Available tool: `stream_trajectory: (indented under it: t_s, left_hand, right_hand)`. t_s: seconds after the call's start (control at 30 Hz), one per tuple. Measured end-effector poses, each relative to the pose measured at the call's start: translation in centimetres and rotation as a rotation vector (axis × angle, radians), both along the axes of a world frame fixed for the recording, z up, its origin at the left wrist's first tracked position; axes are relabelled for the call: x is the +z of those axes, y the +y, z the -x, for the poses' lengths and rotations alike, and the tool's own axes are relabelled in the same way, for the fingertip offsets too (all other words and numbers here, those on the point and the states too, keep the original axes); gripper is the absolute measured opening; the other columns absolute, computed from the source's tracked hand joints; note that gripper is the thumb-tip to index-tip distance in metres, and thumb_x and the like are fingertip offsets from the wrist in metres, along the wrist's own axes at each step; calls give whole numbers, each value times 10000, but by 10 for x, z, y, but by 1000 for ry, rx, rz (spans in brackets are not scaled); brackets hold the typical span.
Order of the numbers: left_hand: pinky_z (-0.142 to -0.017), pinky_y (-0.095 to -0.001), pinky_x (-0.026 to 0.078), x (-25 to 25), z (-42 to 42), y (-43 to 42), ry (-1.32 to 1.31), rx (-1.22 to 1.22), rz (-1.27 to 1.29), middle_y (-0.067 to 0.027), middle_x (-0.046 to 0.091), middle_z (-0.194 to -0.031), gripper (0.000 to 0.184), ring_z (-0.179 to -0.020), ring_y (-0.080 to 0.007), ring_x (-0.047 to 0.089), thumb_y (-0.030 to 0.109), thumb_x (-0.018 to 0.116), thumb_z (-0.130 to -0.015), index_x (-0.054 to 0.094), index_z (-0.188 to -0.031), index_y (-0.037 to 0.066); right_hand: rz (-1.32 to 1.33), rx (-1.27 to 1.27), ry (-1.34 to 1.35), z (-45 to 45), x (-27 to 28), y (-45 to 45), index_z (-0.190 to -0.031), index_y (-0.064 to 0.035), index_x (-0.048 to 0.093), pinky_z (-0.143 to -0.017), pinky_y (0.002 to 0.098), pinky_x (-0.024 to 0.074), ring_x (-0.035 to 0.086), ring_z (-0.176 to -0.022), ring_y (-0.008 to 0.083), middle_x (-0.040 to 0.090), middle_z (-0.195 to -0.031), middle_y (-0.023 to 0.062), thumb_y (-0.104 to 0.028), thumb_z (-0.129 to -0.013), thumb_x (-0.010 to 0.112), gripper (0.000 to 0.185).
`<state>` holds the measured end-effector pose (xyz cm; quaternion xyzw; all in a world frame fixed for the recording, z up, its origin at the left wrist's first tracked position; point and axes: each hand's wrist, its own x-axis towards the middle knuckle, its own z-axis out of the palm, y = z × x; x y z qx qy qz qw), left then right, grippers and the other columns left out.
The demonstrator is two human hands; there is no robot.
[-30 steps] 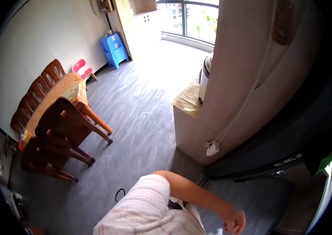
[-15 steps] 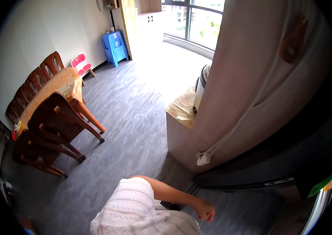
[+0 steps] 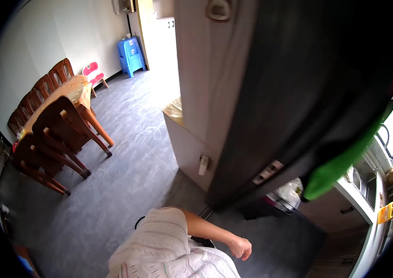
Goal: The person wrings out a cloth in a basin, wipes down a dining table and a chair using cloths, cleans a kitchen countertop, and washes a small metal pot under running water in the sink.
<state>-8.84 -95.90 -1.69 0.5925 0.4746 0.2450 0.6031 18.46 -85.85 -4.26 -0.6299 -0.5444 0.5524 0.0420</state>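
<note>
My left hand [image 3: 240, 249] is held in front of my body at the bottom of the view, the forearm reaching rightward out of a white knitted sleeve [image 3: 159, 231]. Its fingers are curled into a loose fist, and nothing shows in them. Grey floor lies beneath the hand, with a dark doorway edge close by. My right hand is out of view. Nearest above the hand stands a tall dark panel [image 3: 270, 92] with a metal plate [image 3: 268, 171] low on it.
Left, a dining table [image 3: 62, 95] with a patterned cover has several brown wooden chairs [image 3: 64, 125] around it. Blue stacked stools [image 3: 131, 55] and a small pink chair [image 3: 93, 72] stand by the wall. At right are a counter [image 3: 356, 197], a green cloth [image 3: 331, 176] and a plastic bag [image 3: 290, 192].
My view has turned right: the dark panel now fills more of it, and the counter and plastic bag have come into sight. My left hand stays curled in front of me.
</note>
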Motion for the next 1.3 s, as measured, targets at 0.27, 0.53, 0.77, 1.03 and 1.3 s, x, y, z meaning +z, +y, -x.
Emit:
stream_trajectory:
  t_s: [0.27, 0.53, 0.77, 1.03, 1.3]
  left_hand:
    - [-814, -322, 485, 26, -85, 93, -28, -116, -69, -91, 653, -996, 348, -921, -222, 621, 47, 511, -698, 633, -1024, 63]
    - [-651, -235, 443, -5, -65, 170, 293, -66, 162, -23, 599, -705, 269, -672, -93, 555, 57, 537, -744, 651, -986, 78]
    - [-690, -290, 480, -9, -111, 339, 268, -232, 19, -77, 643, -783, 280, -734, -175, 609, 65, 517, -714, 654, -959, 70]
    - [-691, -341, 474, -3, -214, 490, 189, -390, -239, -105, 631, -803, 296, -752, -233, 613, 99, 540, -717, 627, -999, 76]
    - [-932, -376, 413, 15, -274, 559, 102, 64, -321, -233, 474, -1224, 789, -1113, -355, 509, 264, 648, -770, 223, -1412, 91]
  right_hand:
    - [40, -375, 82, -239, -13, 17, -1068, -20, 576, -704, 355, 516, 624, -817, 202, 632, -906, 89, -171, -877, 522, 250]
    - [116, -666, 208, -263, -70, 87, -1084, -28, 582, -662, 332, 495, 611, -807, 173, 635, -915, 65, -187, -890, 538, 255]
    - [61, -1011, 324, -300, -47, 132, -1124, 0, 544, -762, 406, 512, 613, -914, 242, 618, -1014, 110, -153, -916, 506, 261]
    - [4, -966, 672, -312, -4, 253, -1217, -36, 465, -859, 461, 483, 572, -1034, 288, 574, -1121, 115, -156, -935, 451, 307]
    - [180, -357, 951, -195, 86, 495, -1254, -25, 441, -938, 393, 430, 528, -1105, 224, 538, -1193, 96, -140, -956, 402, 322]
